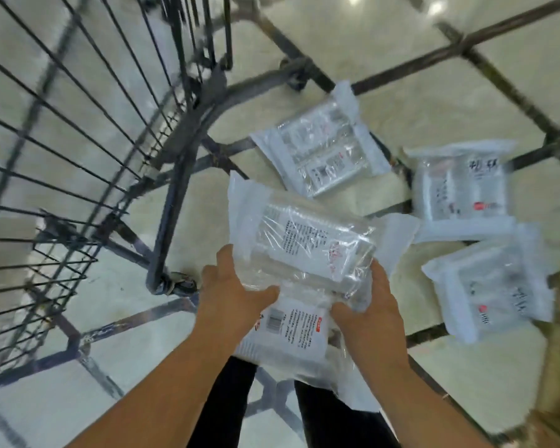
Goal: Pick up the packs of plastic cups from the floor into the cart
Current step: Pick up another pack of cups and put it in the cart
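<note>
left hand [236, 292] grips the near-left edge of upper pack of plastic cups [304, 240], held in the air | right hand [369, 305] grips its near-right edge | second pack [291, 331] just below the hands, held or not: cannot tell | far pack [320, 150], middle pack [459, 185], near pack [488, 282] lie on tiled floor [353, 43] at right | wire cart [78, 124] stands at left

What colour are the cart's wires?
Dark grey, nearly black, all over the cart; the head view, the only one, shows it.
</note>
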The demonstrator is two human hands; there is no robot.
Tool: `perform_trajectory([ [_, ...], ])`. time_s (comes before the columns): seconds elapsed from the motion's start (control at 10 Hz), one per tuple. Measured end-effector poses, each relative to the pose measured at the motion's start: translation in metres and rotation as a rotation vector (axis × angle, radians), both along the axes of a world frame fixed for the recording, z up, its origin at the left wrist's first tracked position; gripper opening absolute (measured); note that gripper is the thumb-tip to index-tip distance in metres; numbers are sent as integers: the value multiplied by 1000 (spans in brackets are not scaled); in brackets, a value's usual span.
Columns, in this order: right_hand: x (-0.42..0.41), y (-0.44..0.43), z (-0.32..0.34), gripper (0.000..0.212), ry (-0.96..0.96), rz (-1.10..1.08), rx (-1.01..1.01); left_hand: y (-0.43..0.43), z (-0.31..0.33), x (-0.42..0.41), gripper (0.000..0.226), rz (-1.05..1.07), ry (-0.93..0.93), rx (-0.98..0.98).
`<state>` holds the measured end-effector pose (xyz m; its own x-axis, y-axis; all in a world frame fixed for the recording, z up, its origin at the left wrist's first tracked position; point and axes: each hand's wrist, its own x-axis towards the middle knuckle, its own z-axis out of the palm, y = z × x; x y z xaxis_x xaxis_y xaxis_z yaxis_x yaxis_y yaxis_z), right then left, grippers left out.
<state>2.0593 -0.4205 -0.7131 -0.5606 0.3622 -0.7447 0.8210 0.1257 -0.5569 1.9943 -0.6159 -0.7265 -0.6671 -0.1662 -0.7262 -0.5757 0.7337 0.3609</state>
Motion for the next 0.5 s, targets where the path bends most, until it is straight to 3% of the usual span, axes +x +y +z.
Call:
perform_trajectory([
  [0.3, -43, 41, 323, 93, 217, 304, 225, 21, 319, -25, 99, 60, 205, 154],
  [0.4, -71, 24, 396, 91, 272, 409, 261, 2, 390, -15, 89, 211, 270, 192],
  [0.5, -74, 13, 383, 116, 252, 659, 311, -34, 433, 10, 100, 367, 294, 167],
])
